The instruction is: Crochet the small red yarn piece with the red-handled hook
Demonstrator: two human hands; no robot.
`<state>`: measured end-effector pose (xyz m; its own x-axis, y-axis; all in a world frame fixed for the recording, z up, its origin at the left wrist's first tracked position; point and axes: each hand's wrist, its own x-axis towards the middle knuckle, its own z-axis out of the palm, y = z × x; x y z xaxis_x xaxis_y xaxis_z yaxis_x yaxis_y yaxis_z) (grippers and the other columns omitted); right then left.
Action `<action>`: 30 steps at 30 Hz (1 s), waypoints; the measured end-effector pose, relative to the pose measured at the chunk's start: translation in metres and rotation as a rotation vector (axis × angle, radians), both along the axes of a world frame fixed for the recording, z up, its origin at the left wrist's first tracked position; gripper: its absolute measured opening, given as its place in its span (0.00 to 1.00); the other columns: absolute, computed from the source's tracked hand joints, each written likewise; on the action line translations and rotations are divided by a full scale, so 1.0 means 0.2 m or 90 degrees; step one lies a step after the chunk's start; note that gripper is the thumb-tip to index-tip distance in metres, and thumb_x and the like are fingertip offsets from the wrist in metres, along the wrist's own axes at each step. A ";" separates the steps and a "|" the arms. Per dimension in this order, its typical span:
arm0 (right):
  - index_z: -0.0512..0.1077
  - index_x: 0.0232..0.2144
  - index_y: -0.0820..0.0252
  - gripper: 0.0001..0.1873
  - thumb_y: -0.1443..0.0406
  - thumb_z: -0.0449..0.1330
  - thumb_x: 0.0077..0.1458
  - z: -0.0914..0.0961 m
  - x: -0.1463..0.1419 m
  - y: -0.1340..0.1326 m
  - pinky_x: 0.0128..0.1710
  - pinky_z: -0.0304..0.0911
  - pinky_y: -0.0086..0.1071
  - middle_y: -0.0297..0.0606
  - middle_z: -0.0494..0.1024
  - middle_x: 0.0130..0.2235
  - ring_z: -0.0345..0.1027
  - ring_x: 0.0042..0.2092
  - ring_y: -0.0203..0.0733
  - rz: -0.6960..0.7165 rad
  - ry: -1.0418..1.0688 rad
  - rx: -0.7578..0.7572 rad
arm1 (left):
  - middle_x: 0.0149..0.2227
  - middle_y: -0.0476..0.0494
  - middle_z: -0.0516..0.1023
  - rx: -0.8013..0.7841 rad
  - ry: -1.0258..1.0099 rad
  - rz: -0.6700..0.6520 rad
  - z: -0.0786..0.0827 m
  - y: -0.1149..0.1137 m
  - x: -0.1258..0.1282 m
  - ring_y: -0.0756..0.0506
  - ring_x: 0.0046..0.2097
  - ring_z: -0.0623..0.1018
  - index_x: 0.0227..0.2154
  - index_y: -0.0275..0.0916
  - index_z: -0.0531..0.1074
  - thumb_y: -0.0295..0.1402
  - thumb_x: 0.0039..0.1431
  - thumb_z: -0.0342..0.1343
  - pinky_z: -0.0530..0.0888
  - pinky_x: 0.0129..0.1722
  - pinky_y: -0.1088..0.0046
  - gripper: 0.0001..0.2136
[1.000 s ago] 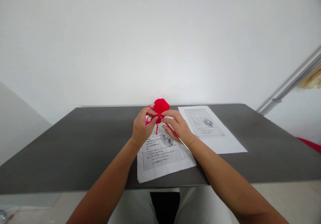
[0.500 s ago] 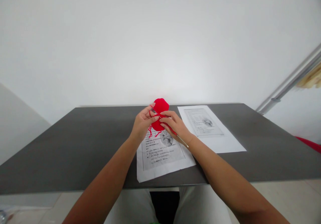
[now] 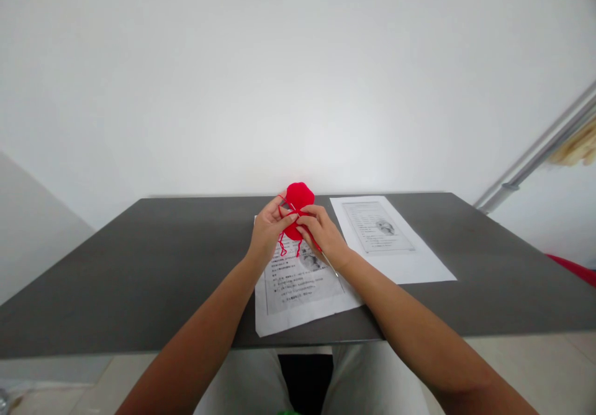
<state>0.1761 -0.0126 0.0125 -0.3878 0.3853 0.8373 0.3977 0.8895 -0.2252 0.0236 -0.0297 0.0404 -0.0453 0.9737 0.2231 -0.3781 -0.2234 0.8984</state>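
Note:
My left hand [image 3: 269, 224] pinches a red crochet piece [image 3: 292, 232] between thumb and fingers. A strand of red yarn [image 3: 280, 210] runs over its fingers. In my right hand [image 3: 322, 227] is a crochet hook [image 3: 330, 265], held near its red grip, with the metal rear end sticking out toward the wrist. The hook's pale tip shows just above the thumbs, by the crochet work. Right behind the hands sits a rounded red yarn mass [image 3: 300, 194]; whether it joins the piece I cannot tell. Loose yarn ends [image 3: 282, 245] dangle below.
A printed sheet [image 3: 298, 312] lies on the dark table [image 3: 186, 260] under the hands. Another printed sheet [image 3: 405, 260] is to the right. A white wall [image 3: 298, 92] rises behind the table, and a grey pipe [image 3: 526, 167] slants at the right.
The hook has tilted more steeply, its rear end swinging left and down, and its tip now shows above the thumbs. The loose yarn ends have shifted slightly right.

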 end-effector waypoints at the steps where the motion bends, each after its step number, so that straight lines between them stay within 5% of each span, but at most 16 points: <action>1: 0.69 0.45 0.55 0.09 0.67 0.54 0.63 0.01 0.01 0.00 0.48 0.70 0.40 0.44 0.71 0.47 0.69 0.48 0.45 0.015 0.015 -0.007 | 0.24 0.55 0.74 0.003 0.006 0.001 0.00 0.00 0.00 0.52 0.26 0.74 0.53 0.35 0.72 0.31 0.40 0.70 0.71 0.31 0.75 0.32; 8: 0.73 0.38 0.55 0.08 0.61 0.56 0.63 0.04 0.02 0.00 0.49 0.68 0.40 0.40 0.78 0.40 0.72 0.45 0.42 0.165 0.184 -0.246 | 0.25 0.49 0.77 0.007 -0.019 0.078 0.00 0.04 -0.03 0.51 0.27 0.72 0.35 0.36 0.80 0.42 0.46 0.66 0.70 0.30 0.74 0.16; 16: 0.75 0.32 0.58 0.15 0.53 0.59 0.59 0.03 0.00 -0.01 0.47 0.68 0.38 0.38 0.80 0.38 0.74 0.42 0.41 0.286 0.194 -0.559 | 0.24 0.48 0.78 -0.012 0.025 0.089 -0.03 0.06 -0.06 0.51 0.27 0.72 0.22 0.37 0.80 0.36 0.42 0.68 0.69 0.31 0.74 0.08; 26: 0.76 0.28 0.59 0.11 0.57 0.64 0.53 0.02 0.00 0.01 0.46 0.67 0.38 0.36 0.80 0.33 0.74 0.38 0.40 0.361 0.247 -0.702 | 0.22 0.50 0.76 -0.031 0.109 0.126 -0.05 0.04 -0.05 0.51 0.25 0.71 0.21 0.37 0.78 0.36 0.42 0.67 0.66 0.28 0.74 0.08; 30: 0.76 0.26 0.60 0.10 0.59 0.65 0.50 0.04 -0.01 0.00 0.40 0.67 0.34 0.36 0.80 0.31 0.72 0.34 0.38 0.365 0.271 -0.763 | 0.21 0.47 0.77 -0.055 0.127 0.077 -0.06 0.08 -0.09 0.50 0.25 0.71 0.19 0.36 0.77 0.39 0.39 0.69 0.68 0.28 0.73 0.11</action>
